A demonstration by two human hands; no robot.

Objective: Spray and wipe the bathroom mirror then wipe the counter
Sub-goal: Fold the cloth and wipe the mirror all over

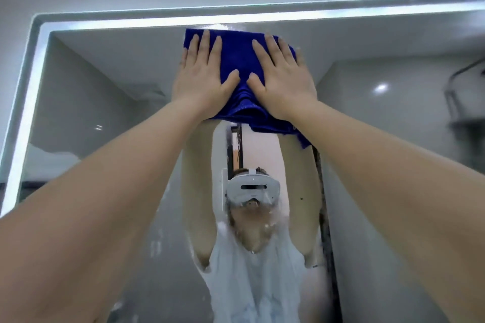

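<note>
A blue cloth (240, 60) is spread flat against the bathroom mirror (105, 102), just under the mirror's lit top edge. My left hand (203, 73) presses on the cloth's left half with straight, spread fingers. My right hand (282, 76) presses on its right half the same way. The cloth's lower part bunches and hangs below my wrists. Both arms reach up from the bottom corners of the view. Wet streaks and droplets show on the glass lower down. The counter and any spray bottle are out of view.
A bright light strip (236, 17) frames the mirror's top and left sides. The glass reflects a person with raised arms and a white headset, grey walls and a shower fitting (464, 102) at the right. White wall and ceiling lie above the frame.
</note>
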